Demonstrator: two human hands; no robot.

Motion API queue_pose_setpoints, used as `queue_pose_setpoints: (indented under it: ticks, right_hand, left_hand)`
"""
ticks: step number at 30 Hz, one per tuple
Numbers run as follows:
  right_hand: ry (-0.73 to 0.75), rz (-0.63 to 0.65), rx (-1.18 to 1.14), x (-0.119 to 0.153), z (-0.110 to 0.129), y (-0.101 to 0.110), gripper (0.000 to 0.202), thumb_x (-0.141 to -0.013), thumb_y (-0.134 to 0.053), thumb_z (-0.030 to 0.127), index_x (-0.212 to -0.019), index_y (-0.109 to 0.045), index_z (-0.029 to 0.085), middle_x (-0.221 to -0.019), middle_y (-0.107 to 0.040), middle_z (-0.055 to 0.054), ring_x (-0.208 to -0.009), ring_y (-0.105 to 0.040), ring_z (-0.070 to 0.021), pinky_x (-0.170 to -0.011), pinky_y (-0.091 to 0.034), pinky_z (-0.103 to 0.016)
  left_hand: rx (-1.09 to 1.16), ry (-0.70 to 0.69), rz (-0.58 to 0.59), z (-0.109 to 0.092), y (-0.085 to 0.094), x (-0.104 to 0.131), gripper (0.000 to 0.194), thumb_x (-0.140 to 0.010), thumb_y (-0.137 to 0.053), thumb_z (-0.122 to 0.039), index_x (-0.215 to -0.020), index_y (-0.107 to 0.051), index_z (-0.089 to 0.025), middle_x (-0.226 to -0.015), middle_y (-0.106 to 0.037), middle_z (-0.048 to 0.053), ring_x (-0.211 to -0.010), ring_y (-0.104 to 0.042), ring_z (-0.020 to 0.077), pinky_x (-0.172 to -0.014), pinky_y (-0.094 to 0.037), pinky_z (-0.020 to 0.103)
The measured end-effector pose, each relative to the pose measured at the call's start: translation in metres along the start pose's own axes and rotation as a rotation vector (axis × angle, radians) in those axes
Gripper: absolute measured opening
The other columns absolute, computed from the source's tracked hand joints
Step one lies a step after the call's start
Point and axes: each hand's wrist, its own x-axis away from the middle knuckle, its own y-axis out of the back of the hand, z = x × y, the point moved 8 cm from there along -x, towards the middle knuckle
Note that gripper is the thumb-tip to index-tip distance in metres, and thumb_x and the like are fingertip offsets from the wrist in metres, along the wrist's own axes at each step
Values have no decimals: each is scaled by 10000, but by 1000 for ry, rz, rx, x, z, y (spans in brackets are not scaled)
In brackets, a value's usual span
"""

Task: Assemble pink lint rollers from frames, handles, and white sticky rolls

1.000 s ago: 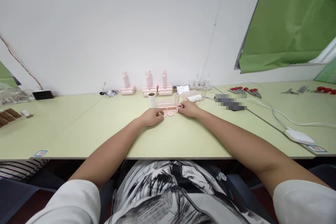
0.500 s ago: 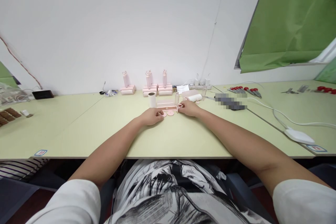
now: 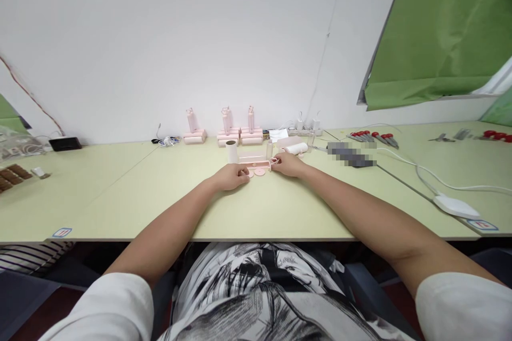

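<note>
My left hand (image 3: pixel 232 176) rests on the table with its fingers bent together, the tips on the edge of a small pink disc (image 3: pixel 250 173). Another pink disc (image 3: pixel 260 172) lies just right of it. My right hand (image 3: pixel 288 164) is closed in a pinch on a small pink loop-shaped part (image 3: pixel 274 160), at the right end of a long pink tray-like part (image 3: pixel 256 165). Behind that lies a clear cover (image 3: pixel 253 156). A white roll with a brown core (image 3: pixel 231 152) stands upright at the left, and a small clear tube (image 3: pixel 269 149) stands at the right.
Several pink roller sets with upright clear tubes (image 3: pixel 226 122) stand along the wall. Beyond my right hand lie another white roll (image 3: pixel 296 148) and a clear tube (image 3: pixel 311 141). Cables (image 3: pixel 168 141), red-ended grey tools (image 3: pixel 375 137) and a white flat device (image 3: pixel 456 205) lie farther out.
</note>
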Motion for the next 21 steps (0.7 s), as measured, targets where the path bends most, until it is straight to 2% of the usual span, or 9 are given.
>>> queue_pose_setpoints:
  ticks: [15, 21]
  right_hand:
    - [22, -1, -6, -1, -1, -1, 195, -767, -635, 369, -796, -616, 177, -846, -680, -51, -768, -590, -185, -573, -333, -252]
    - [-14, -31, -47, -2, -6, 0, 313, -768, -640, 396, -1002, -597, 192, -932, -678, -55, -813, -594, -200, -608, -363, -256]
  left_hand:
    - [22, 3, 5, 0, 0, 1, 252, -739, -604, -373, -910, -662, -197, -712, -607, -14, -671, -539, 150, -631, -404, 257]
    - [14, -7, -12, -4, 1, 1, 262, -753, -590, -392, -892, -676, -188, -705, -583, -9, -654, -506, 143, -611, -385, 255]
